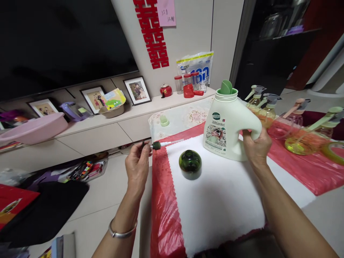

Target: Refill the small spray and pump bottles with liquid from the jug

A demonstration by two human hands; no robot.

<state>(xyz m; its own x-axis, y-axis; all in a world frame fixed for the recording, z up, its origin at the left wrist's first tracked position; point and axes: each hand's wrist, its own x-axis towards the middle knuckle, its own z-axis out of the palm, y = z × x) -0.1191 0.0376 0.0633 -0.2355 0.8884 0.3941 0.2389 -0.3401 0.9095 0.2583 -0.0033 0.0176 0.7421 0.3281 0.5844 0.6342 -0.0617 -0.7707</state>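
Note:
My right hand (256, 145) is wrapped round the handle of a pale green detergent jug (228, 125), which stands upright with its green pouring spout uncovered. Between the fingers of my left hand (138, 161) is a dark green pump head (156, 145), its thin clear tube pointing right. A round dark green glass bottle (190, 164) with an open neck stands on the white cloth (220, 200), between my two hands. Toward the back of the table lies a light green cap (164, 121).
Several spray bottles (295, 118) and a roll of tape (334, 150) stand at the right on red plastic sheeting (163, 200). Behind runs a low cabinet (107, 132) with photo frames (137, 90), a pink basin (34, 129), red-lidded jars (178, 84) and a plastic bag (197, 66).

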